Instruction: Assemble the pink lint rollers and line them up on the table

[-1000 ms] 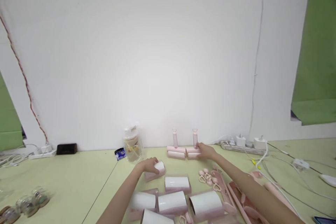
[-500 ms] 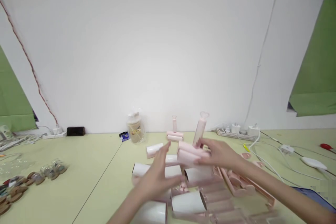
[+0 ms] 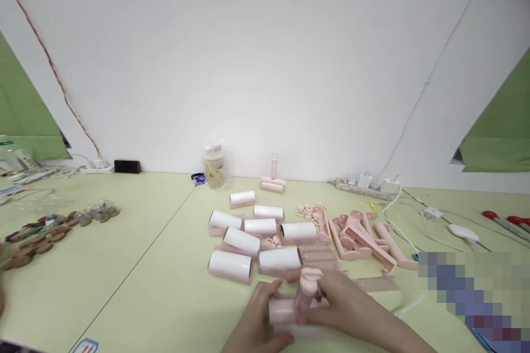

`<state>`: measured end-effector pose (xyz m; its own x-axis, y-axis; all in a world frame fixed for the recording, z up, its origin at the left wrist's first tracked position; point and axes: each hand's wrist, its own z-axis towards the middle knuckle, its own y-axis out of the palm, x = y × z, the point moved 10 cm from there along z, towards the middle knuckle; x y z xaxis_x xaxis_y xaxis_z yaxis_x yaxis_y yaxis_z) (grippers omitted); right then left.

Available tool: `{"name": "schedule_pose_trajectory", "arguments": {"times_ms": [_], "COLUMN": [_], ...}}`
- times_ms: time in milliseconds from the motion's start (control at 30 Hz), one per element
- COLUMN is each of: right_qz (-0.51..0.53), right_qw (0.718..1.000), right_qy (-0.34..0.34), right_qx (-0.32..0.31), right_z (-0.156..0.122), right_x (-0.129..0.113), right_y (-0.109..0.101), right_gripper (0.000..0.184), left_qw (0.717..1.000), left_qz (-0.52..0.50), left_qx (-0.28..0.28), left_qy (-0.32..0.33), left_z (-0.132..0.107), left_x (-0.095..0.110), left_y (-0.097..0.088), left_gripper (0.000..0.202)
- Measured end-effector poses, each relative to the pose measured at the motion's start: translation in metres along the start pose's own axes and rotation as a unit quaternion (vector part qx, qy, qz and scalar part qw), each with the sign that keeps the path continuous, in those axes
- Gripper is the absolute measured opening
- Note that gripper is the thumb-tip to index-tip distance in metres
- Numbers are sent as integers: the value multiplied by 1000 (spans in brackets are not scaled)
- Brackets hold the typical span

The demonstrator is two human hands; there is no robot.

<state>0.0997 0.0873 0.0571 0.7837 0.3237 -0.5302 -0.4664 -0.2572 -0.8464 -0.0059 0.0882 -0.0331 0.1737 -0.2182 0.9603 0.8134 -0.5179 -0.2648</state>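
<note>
Close to me, low in the view, a pink lint roller (image 3: 282, 310) is held between both hands, its handle tipped up toward the camera. My left hand (image 3: 257, 317) is closed around the left end of its head. Around the handle and the right part of the head, the fingers of my right hand (image 3: 342, 304) are closed, hiding part of it. Just beyond lie several white paper rolls (image 3: 229, 265) with pink undersides. To their right are pink plastic roller parts (image 3: 364, 240), translucent pink handle tubes (image 3: 318, 255) and small heart-shaped loops (image 3: 305, 210).
A lint roller (image 3: 273, 183) stands by the wall, beside a bagged cup (image 3: 215, 168). Brown round pieces (image 3: 39, 241) lie on the left. A power strip (image 3: 364, 190), white cables and red-handled tools (image 3: 491, 215) are on the right. A black phone-like object (image 3: 127, 166) leans at the wall.
Both hands have come down and toward me with the lint roller. My left hand, earlier apart from it with spread fingers, now grips its head. The camera view has tilted and shifted.
</note>
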Motion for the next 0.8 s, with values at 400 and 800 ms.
{"name": "schedule_pose_trajectory", "arguments": {"times_ms": [400,800], "right_qz": [131,-17], "right_qw": [956,985], "right_qy": [-86,-169], "right_qx": [250,-33], "right_z": [-37,-40], "right_x": [6,-35], "right_y": [-90,-32], "right_gripper": [16,47], "left_qw": [992,895], "left_qz": [85,-389], "left_qx": [85,116], "left_qy": [23,-185], "left_z": [-15,-26], "left_x": [34,22], "left_y": [-30,10], "left_gripper": [71,63]}}
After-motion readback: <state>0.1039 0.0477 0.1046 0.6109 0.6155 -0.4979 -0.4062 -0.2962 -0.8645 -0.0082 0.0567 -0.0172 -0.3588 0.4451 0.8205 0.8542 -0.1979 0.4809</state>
